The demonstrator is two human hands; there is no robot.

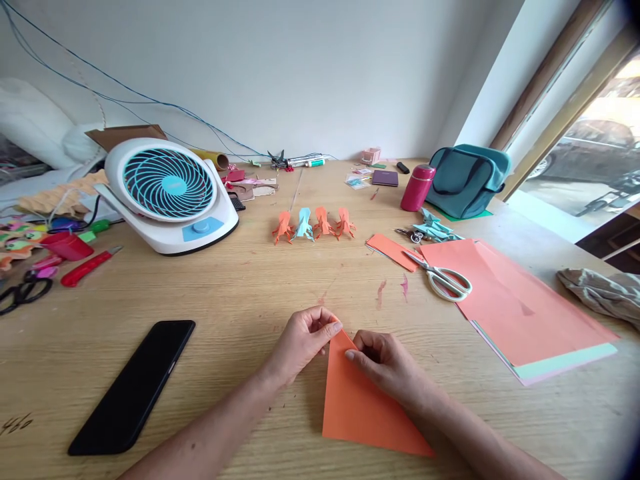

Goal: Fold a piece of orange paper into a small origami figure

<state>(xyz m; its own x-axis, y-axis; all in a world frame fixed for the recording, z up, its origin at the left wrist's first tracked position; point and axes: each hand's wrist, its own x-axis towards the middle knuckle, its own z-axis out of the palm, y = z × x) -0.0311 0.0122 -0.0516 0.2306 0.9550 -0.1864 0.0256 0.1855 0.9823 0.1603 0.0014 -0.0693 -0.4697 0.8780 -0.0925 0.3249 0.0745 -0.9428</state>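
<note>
An orange sheet of paper, triangular in outline, lies on the table in front of me with its narrow corner pointing away. My left hand pinches that far corner between thumb and fingers. Along the right slanting edge, my right hand grips the same paper, thumb on top and fingers curled at the edge. Its forearm covers part of the sheet's right side. Beyond the hands stands a row of several folded paper figures, among them an orange one and a light blue one.
On the right are white-handled scissors, orange paper strips and stacked coloured sheets. Behind them stand a pink bottle and a teal bag. To the left are a fan, a black phone and a red cutter knife.
</note>
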